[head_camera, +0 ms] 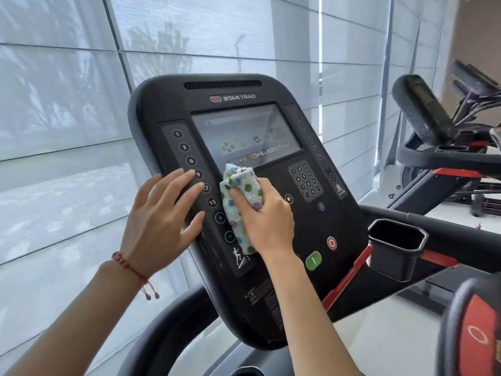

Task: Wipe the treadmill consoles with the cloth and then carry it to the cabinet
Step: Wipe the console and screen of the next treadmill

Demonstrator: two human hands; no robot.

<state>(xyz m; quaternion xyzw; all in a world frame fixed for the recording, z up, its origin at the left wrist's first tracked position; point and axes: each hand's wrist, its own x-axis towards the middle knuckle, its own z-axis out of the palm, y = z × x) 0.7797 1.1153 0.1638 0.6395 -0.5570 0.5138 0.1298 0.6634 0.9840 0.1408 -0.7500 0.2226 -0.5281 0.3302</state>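
Note:
A black treadmill console [271, 104] with a grey screen and numbered buttons fills the middle of the view. My right hand [267, 215] grips a bunched white cloth with coloured dots [235, 183] and presses it against the console just below the screen's left corner. My left hand [162, 213] lies flat with spread fingers on the console's left button strip, beside the cloth. A second treadmill console [423, 109] stands further off at the right.
A black cup holder [395, 240] juts from the right side of the near treadmill, with its handrail [447, 232] behind. A red and black knob [477, 335] sits at the lower right. Window blinds [67, 104] close off the left and back.

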